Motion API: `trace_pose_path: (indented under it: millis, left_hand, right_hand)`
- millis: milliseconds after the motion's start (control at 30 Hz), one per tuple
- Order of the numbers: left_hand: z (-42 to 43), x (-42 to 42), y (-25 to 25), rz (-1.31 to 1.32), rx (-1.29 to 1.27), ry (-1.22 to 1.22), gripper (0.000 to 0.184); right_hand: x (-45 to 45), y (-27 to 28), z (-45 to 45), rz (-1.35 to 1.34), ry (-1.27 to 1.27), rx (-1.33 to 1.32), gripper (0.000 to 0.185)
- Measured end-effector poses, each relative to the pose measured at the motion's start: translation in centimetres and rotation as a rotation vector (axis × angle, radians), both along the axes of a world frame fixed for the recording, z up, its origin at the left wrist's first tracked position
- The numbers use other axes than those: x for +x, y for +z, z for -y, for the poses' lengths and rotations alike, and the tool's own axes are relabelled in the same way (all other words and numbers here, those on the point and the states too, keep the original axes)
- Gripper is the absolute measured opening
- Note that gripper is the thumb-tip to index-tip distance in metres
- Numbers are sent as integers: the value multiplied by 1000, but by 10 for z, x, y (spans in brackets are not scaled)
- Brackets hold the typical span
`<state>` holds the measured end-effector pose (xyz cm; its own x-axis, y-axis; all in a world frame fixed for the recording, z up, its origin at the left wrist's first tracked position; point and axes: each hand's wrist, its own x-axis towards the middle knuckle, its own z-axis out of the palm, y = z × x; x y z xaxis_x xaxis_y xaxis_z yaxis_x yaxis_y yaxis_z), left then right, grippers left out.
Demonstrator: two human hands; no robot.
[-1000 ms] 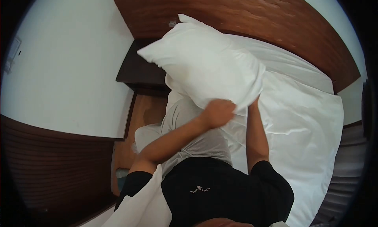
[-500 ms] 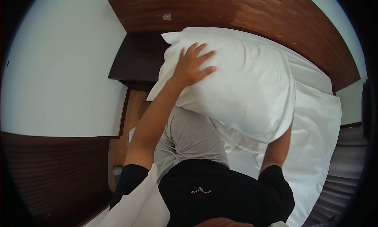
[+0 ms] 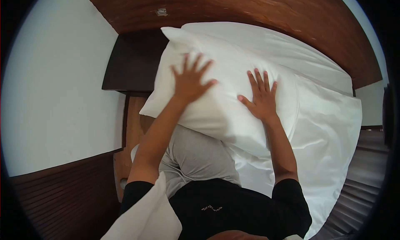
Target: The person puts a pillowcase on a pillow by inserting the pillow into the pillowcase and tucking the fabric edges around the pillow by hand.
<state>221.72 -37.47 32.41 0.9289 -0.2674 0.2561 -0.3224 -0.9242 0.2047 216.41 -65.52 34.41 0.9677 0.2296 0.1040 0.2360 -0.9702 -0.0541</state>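
Observation:
A white pillow point(image 3: 225, 102) lies in front of me on the bed, its upper left corner pointing up and its lower left corner hanging over the bed's side. My left hand point(image 3: 190, 82) rests on the left part of the pillow, fingers spread, slightly blurred. On the pillow's right half lies my right hand point(image 3: 261, 99), palm down with the fingers apart. Neither hand grips anything. White bedding point(image 3: 327, 127) stretches out to the right of the pillow and behind it.
A dark bedside cabinet point(image 3: 131, 65) stands left of the bed. Behind the bed rises a brown wooden headboard point(image 3: 250, 11). A white wall point(image 3: 62, 90) is on the left, a grey curtain point(image 3: 362, 173) at the right. White cloth point(image 3: 150, 211) hangs over my left shoulder.
My right hand has come out from beneath the pillow's right end and now lies on top. The pillow has sunk flatter and shifted left. My left hand stays on it, moved slightly left and down.

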Motion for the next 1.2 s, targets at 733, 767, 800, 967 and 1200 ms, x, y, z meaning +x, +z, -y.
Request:
trace_pose_path:
  millis: [733, 767, 800, 967, 1200]
  left_hand:
    - [-25, -4, -53, 114, -178, -49, 66]
    - [-45, -7, -68, 103, -181, 37, 67]
    - [-69, -14, -75, 2, -217, 118, 66]
    - [-135, -60, -71, 16, 80, 532, 54]
    - [9, -84, -18, 86, -367, -201, 68]
  right_hand:
    - [79, -31, 99, 109, -125, -61, 61]
    - [76, -23, 120, -13, -285, 8, 63]
    - [79, -12, 142, -128, -439, 75, 66]
    - [106, -76, 212, -165, -469, 383, 71]
    - [99, -63, 170, 175, -500, -96, 44]
